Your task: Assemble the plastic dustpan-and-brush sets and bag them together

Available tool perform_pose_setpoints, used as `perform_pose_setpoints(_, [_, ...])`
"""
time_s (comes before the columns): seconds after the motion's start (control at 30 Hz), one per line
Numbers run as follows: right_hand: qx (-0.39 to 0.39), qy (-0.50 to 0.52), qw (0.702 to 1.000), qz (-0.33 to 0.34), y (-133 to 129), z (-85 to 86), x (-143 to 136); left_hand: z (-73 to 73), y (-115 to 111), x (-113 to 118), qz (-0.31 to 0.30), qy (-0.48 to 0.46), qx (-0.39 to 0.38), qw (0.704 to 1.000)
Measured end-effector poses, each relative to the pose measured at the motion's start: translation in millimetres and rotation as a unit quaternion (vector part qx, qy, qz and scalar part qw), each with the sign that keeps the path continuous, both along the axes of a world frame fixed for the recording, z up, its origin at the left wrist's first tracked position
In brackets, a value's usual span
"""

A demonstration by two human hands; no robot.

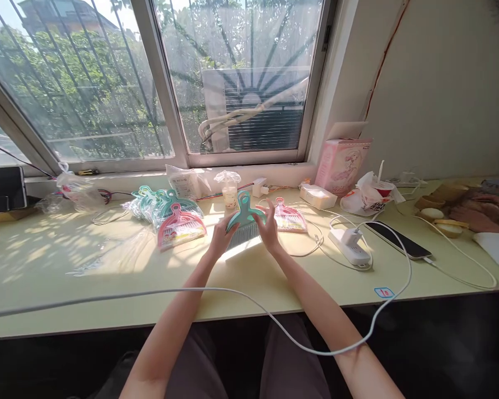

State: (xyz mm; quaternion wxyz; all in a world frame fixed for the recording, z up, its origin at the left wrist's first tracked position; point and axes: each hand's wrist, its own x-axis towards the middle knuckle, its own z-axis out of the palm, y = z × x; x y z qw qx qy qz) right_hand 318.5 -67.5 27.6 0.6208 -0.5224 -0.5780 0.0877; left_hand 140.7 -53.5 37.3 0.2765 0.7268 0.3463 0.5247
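Note:
A teal hand brush [245, 213] with grey bristles hangs upright just over the table, its handle pointing up. My left hand [221, 236] grips its left end, and my right hand [268, 226] grips its right end with fingers closed round the edge. To the left lies a pink dustpan and brush set [182, 228], with several teal sets [152, 200] in clear plastic behind it. Another pink set [289, 217] rests just right of my right hand. Behind the held brush stands a clear plastic cup [228, 191].
On the right are a white power strip [349, 248] with cables, a phone [398, 240] and a pink box [341, 166]. A white cable [233, 291] loops across my arms. Another person's hand [488, 205] shows at the far right.

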Motion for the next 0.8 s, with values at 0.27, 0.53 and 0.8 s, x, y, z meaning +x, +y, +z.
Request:
perform_pose_setpoints(0.27, [-0.015,0.106,0.993,0.060,2.4,0.1,0.6,-1.8,3.2,0.1,0.023,-0.037,-0.032,0.999])
perform_pose_setpoints(0.53, [-0.049,0.131,0.990,0.024,0.9,0.2,-6.7,-4.8,1.4,2.4,0.065,-0.060,-0.046,0.995])
perform_pose_setpoints(0.8, [-0.065,0.173,0.975,0.123,12.4,-7.7,-3.3,7.2,13.4,-22.4,-0.096,0.015,-0.077,0.992])
